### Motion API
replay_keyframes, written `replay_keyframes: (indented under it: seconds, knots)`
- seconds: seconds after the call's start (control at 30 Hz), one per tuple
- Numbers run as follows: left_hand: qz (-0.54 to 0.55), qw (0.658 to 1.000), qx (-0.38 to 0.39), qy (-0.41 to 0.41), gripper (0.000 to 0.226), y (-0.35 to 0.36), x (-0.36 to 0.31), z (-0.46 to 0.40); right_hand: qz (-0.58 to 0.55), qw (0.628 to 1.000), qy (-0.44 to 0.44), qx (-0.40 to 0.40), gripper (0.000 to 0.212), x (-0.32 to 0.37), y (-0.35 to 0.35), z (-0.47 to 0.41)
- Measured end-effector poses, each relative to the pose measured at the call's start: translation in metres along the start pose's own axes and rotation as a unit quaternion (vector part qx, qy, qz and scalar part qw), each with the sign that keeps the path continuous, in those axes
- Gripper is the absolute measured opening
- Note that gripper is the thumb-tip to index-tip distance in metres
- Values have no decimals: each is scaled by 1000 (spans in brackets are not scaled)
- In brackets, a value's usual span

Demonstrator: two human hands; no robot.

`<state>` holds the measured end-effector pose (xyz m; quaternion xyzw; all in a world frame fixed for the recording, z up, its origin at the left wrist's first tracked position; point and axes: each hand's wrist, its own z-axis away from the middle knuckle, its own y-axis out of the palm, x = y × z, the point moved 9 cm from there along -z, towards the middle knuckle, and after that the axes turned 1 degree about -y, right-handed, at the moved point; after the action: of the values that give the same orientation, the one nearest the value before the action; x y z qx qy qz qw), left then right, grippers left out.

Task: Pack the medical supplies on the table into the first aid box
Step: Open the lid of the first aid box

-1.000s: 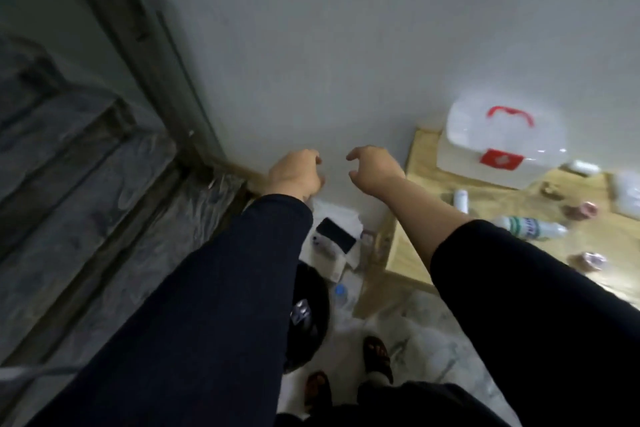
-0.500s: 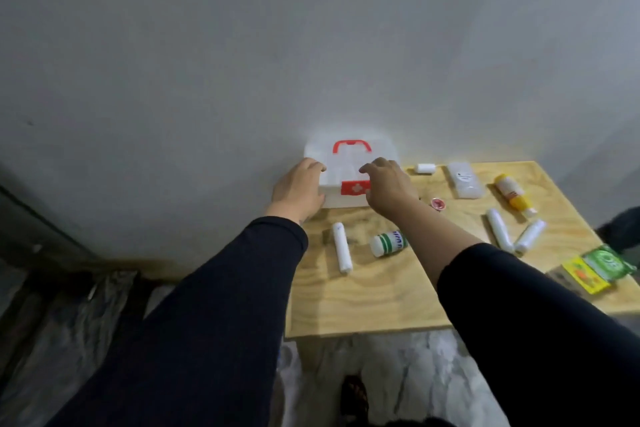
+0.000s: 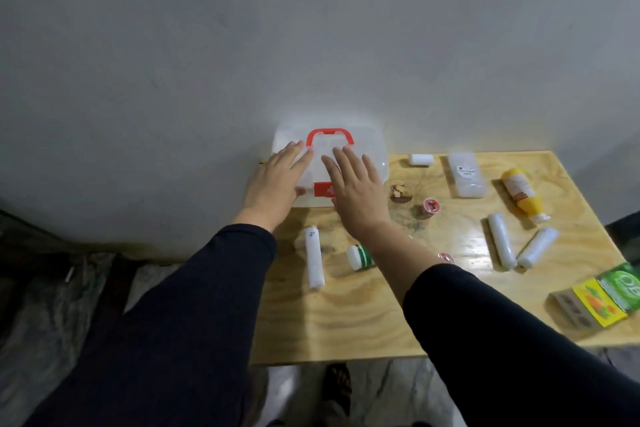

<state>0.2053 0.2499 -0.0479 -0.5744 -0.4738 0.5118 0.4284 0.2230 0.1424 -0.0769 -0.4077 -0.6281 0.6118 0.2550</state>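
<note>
We observed the first aid box, a translucent white case with a red handle and a red latch, standing closed at the back of the wooden bench, against the grey wall, slightly left of the frame's centre. The left hand lay flat on the left part of the lid with its fingers spread, gripping nothing. The right hand lay flat over the front centre of the lid, fingers likewise spread, partly covering the latch and holding nothing. Both forearms wore dark sleeves that entered from the lower edge of the frame. Below the box, a white gauze roll lay lengthwise on the bench, and a white bottle with a green label lay just right of it, partly hidden by the right forearm. To the right of the box we noted a small brown item, which we could not identify, and a small red tape roll near it. Further toward the upper right lay a small white roll, a clear flat packet and a yellow bottle on its side. Two more white rolls lay close together at the right of the frame, and coloured boxes sat near the lower right edge of the bench.
</note>
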Motion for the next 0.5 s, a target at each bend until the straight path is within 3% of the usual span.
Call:
replay_keyframes:
  seconds: [0.33,0.5]
  knots:
    - [-5,1000,-5,9,75,-5,-2,3,6,1000,-14,-16,76,3,-7,5]
    - [-10,1000,14,17,69,-8,-3,5,-8,998,-45,-36,63,7,-14,24]
